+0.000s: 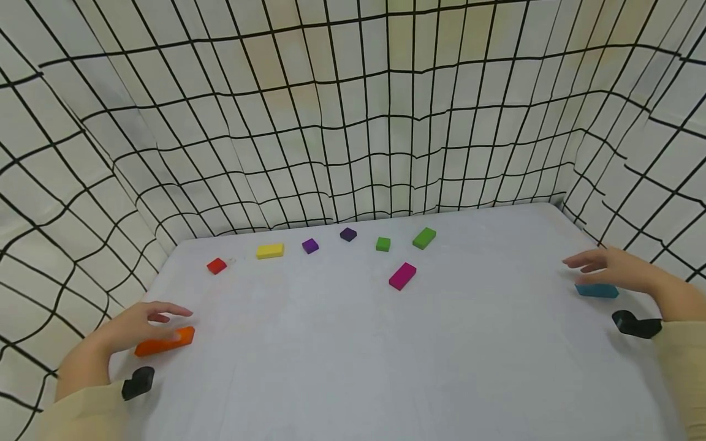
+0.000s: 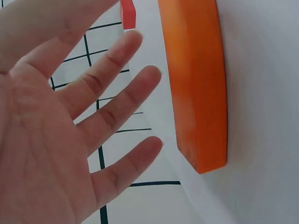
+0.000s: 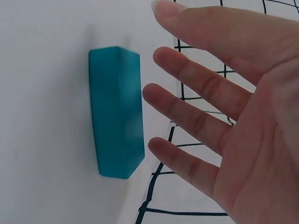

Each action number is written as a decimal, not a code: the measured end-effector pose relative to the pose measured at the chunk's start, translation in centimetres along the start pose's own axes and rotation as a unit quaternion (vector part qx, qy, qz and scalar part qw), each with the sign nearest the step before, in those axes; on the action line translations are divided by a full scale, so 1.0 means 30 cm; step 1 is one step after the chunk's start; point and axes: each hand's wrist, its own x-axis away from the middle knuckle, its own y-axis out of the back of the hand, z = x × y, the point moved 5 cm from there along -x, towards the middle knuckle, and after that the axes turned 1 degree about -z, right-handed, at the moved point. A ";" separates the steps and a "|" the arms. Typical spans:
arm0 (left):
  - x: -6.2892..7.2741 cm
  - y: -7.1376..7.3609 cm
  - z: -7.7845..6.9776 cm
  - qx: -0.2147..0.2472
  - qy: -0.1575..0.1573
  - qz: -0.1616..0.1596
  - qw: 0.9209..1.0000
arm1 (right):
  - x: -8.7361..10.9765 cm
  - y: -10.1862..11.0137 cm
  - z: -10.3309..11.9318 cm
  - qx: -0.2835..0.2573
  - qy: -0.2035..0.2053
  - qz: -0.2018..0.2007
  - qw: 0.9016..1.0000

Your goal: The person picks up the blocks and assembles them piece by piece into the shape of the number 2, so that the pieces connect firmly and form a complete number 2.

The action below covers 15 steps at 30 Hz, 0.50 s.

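Note:
On the left of the white table, my left hand [image 1: 129,327] hovers with spread fingers over a long orange block [image 1: 157,347]. In the left wrist view that orange block [image 2: 203,93] lies beyond the fingertips, with a gap showing between them. Far over on the right, my right hand [image 1: 623,269] is held above a blue-green block [image 1: 598,291] and partly covers it in the head view. The right wrist view shows the same blue-green block [image 3: 117,112] just past the straight fingers, which hold nothing.
Toward the back of the white table [image 1: 331,355] lie a red block [image 1: 217,266], a yellow block [image 1: 270,251], two purple blocks, two green blocks [image 1: 425,238] and a magenta block [image 1: 402,276]. White walls with a black grid [image 1: 364,135] enclose the left, back and right.

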 end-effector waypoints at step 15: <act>0.000 -0.035 0.029 0.034 0.007 0.023 0.999 | 0.024 -0.016 -0.060 0.025 -0.027 0.049 0.998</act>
